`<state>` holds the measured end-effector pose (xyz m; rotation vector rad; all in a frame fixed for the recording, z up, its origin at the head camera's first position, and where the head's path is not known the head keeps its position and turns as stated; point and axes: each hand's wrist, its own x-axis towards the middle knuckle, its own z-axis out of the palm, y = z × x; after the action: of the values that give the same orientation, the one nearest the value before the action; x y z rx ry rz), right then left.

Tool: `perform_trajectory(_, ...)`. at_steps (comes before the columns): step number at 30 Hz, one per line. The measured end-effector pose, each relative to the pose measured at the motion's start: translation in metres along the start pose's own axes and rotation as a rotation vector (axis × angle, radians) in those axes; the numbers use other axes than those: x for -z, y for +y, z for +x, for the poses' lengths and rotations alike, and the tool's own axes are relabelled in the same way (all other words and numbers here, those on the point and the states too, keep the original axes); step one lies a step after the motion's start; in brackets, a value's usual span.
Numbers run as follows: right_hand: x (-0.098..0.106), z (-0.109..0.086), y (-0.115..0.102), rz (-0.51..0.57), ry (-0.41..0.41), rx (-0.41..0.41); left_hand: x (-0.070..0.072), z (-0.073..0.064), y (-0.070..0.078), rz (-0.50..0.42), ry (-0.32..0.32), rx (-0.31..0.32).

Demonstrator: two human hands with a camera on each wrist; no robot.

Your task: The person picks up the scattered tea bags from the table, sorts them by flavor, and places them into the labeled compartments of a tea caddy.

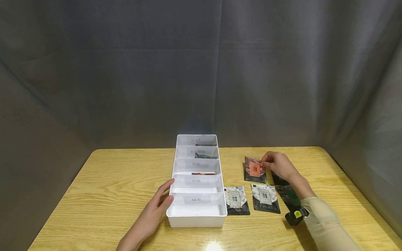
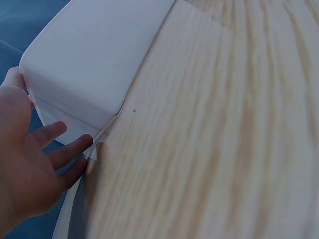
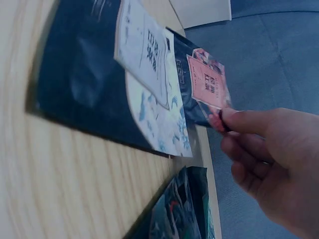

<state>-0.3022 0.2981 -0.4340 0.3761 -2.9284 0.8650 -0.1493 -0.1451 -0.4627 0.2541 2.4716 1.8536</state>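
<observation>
My right hand (image 1: 281, 165) pinches the upper right corner of a red and black tea sachet (image 1: 255, 169) between thumb and fingertips. In the right wrist view, that sachet (image 3: 207, 84) tilts up beyond a white-and-blue sachet. My left hand (image 1: 152, 212) rests against the left side of a long white divided box (image 1: 198, 221), fingertips at its rim. Seen from the left wrist, the fingers (image 2: 70, 152) are spread loosely along the box wall (image 2: 94, 55). Labelled compartments run front to back; sachets show in the three rear ones.
Two white-and-black sachets (image 1: 265, 198) lie right of the box, one close beside its wall. Dark green sachets (image 1: 289, 197) lie under my right forearm, partly hidden. A grey curtain (image 1: 201, 69) hangs behind the wooden table (image 1: 110, 188).
</observation>
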Motion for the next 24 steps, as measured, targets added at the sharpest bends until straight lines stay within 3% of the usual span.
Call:
perform_trajectory(9,0.004,-0.006,-0.010,0.101,0.080,-0.018,0.000,0.000,0.000,0.014,0.005,0.000)
perform_trajectory(24,0.012,-0.010,-0.041,0.095,0.235,0.117,0.001,-0.001,0.001,0.022,-0.009,0.004)
